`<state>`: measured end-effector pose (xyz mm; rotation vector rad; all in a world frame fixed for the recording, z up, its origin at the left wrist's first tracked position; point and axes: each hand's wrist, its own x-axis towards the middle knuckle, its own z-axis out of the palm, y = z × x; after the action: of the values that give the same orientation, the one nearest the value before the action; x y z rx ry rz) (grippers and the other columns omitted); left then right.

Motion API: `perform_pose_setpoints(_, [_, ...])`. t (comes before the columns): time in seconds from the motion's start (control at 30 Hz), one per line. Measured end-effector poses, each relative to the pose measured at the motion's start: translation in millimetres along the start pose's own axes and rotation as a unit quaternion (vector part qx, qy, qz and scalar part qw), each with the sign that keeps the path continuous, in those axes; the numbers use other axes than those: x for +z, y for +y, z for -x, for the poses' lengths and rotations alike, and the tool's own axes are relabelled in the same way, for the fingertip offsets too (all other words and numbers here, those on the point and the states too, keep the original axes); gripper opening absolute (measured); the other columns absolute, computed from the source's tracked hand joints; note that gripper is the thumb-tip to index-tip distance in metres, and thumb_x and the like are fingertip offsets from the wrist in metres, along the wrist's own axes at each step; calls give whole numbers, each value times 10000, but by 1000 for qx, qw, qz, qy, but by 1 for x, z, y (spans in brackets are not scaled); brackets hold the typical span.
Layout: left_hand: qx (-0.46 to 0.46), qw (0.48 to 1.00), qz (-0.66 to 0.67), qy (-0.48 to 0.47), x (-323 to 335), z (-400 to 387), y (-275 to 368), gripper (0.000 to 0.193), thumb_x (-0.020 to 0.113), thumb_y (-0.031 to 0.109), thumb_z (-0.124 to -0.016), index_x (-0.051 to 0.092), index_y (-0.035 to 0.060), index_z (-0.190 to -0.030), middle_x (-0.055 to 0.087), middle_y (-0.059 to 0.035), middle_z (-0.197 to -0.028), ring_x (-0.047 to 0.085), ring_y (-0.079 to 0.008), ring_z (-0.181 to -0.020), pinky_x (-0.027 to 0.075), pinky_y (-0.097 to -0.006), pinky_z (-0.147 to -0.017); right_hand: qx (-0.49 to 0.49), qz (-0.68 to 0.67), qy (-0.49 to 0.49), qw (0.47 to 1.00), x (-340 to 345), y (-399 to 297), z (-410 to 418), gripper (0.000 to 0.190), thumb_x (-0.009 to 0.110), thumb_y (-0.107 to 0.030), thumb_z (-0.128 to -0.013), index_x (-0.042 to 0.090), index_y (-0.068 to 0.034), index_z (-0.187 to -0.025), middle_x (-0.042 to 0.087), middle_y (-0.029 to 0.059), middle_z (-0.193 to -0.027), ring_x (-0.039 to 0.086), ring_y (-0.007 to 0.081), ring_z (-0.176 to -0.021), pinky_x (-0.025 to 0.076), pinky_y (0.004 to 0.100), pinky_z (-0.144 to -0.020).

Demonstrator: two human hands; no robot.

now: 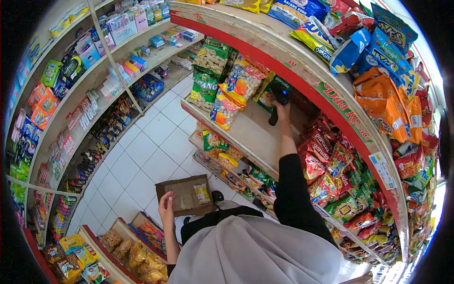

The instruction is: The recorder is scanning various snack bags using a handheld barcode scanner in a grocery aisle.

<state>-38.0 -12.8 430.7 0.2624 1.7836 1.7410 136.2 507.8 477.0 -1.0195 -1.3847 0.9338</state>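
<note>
My right hand [282, 109] reaches onto the upper inner shelf [253, 119], closed around a black handheld device [281, 95] with a small blue light. Just behind the device is a dark green snack bag [266, 93]. Left of it stand red and yellow bags of coated peanuts [244, 76] and green bags of peanuts in shells [205, 88]. Low on the left, my left hand [166, 206] overlaps the left side of an open cardboard box [179, 188], fingers slightly curled; whether it grips the box cannot be made out. A yellow and white packet [201, 194] lies inside the box.
Above my right arm runs a shelf edge with a red band [248, 44], loaded with snack bags [379, 103]. Red snack packs [315, 149] lie right of the forearm. Curved shelving [74, 81] with toiletries lines the left, beyond white floor tiles [142, 142]. Low shelves hold snacks [142, 254].
</note>
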Motion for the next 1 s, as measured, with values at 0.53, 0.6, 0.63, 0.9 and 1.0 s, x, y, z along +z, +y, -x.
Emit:
perform_pose_setpoints(0.53, [-7,996,6,-85,32,1,5,277,522,166,-864,520,22,-1100,556,-76,-1081,523,-166,-996,385,-278,-881,258,-51,-428,865,-20,-114,217,387,706,-121,-659,558,-31,-1005,619,62,-909,566,124,-862,434,293,-820])
perform_pose_setpoints(0.6, [22,982,-34,-184,57,1,22,287,521,165,-866,513,25,-1116,554,-72,-1085,516,-159,-1009,378,-277,-890,212,-52,-467,857,-9,-76,258,639,742,-114,-623,436,-15,-1176,579,76,-1011,534,149,-941,416,303,-857])
perform_pose_setpoints(0.63, [19,983,-34,-181,61,-1,19,287,521,165,-866,513,25,-1116,554,-72,-1085,516,-159,-1009,378,-277,-890,207,-13,-469,859,0,-81,277,672,745,-131,-626,406,-8,-1193,547,78,-1061,530,161,-938,412,301,-862])
perform_pose_setpoints(0.9, [4,960,3,-280,59,9,5,299,501,169,-879,502,16,-1135,553,-75,-1105,510,-157,-1034,370,-279,-909,339,-52,-302,890,73,47,300,254,710,-131,-674,553,-8,-831,569,41,-643,531,117,-519,430,256,-458])
perform_pose_setpoints(1.0, [-9,980,-27,-198,26,20,-4,295,499,176,-881,507,15,-1127,566,-78,-1082,520,-158,-1019,379,-275,-897,259,-42,-215,941,109,31,276,266,719,-134,-651,555,-11,-820,567,51,-616,534,129,-506,421,262,-434])
